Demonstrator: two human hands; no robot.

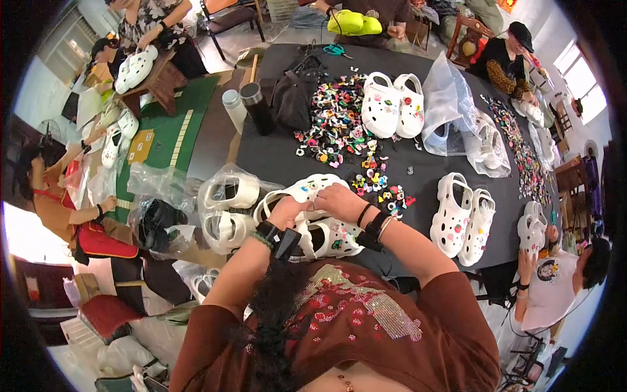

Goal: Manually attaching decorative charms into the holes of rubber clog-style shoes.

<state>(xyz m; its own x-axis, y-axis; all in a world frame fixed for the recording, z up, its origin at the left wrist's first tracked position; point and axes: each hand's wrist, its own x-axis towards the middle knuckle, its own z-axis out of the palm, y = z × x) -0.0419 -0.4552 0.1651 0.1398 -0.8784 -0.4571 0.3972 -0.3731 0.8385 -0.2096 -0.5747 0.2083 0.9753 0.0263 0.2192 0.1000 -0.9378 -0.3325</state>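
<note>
While both hands work on the upper white clog (pixel 307 191) at the near edge of the black table (pixel 444 163), the main hazard is the clog slipping or a charm popping loose. The left hand (pixel 287 210) grips the clog's side with fingers curled around it, and the right hand (pixel 338 199) presses down on its top, fingers bunched together; whether a charm sits under those fingertips cannot be told. A second white clog (pixel 330 238), already carrying a few charms, lies just below, touching the first. Because the pair sits right at the table edge, a hard push could tip either one off toward the person's lap.

Small loose charms (pixel 385 189) lie just beside the right wrist, and a sweep of the forearm could scatter them into the big charm heap (pixel 336 121) or onto the floor. Bagged white clogs (pixel 228 193) crowd the left elbow, so a backward jerk could knock them off. Finished clog pairs (pixel 464 219) rest further right, well apart from the hands.
</note>
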